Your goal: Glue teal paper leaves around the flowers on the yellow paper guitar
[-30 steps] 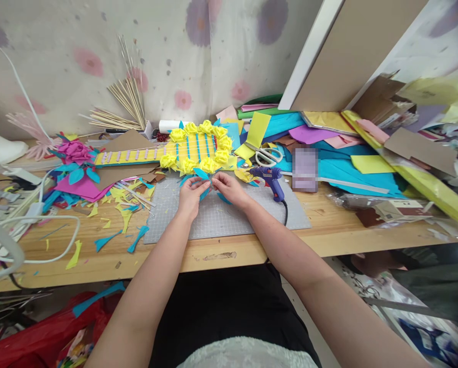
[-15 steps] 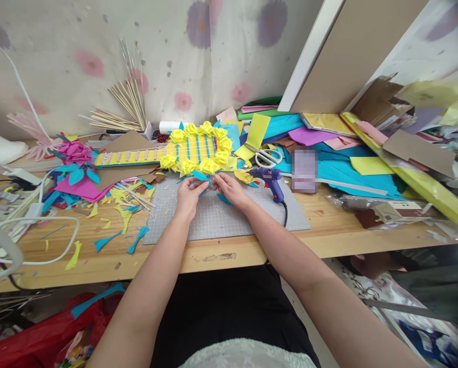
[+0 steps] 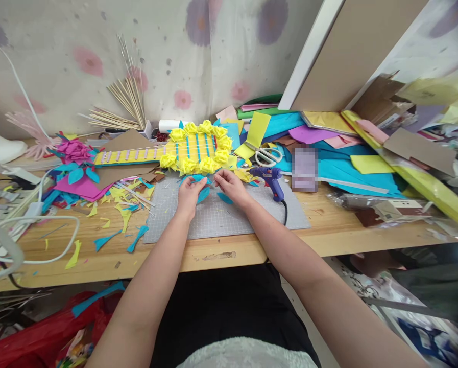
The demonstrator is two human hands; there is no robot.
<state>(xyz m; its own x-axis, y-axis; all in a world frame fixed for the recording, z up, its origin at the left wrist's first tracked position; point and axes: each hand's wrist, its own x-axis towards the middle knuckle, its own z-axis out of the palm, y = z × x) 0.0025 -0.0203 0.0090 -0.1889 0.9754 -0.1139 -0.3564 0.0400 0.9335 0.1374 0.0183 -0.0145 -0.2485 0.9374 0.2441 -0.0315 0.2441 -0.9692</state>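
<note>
Over the grey cutting mat (image 3: 175,220), my left hand (image 3: 189,196) pinches a blue paper leaf (image 3: 196,178) between thumb and fingers. My right hand (image 3: 230,186) is closed in a pinch just right of the leaf's end; anything between its fingertips is too small to make out. Two more blue pieces show below the hands, a blue leaf shape (image 3: 203,195) by my left fingers and a blue leaf on the mat (image 3: 224,198) beside my right. Directly behind lies a guitar-shaped yellow craft (image 3: 195,146), its body ringed with yellow paper roses and blue strips across its middle.
A blue glue gun (image 3: 271,181) lies right of my right hand, its cord running over the mat's edge. Scissors (image 3: 267,156) rest behind it. Blue and yellow scraps (image 3: 126,207) litter the left side. Coloured sheets (image 3: 351,168) pile up at the right.
The blue leaf in my left fingers has turned and tilted, now showing lower and flatter. Both hands stay close together in nearly the same place.
</note>
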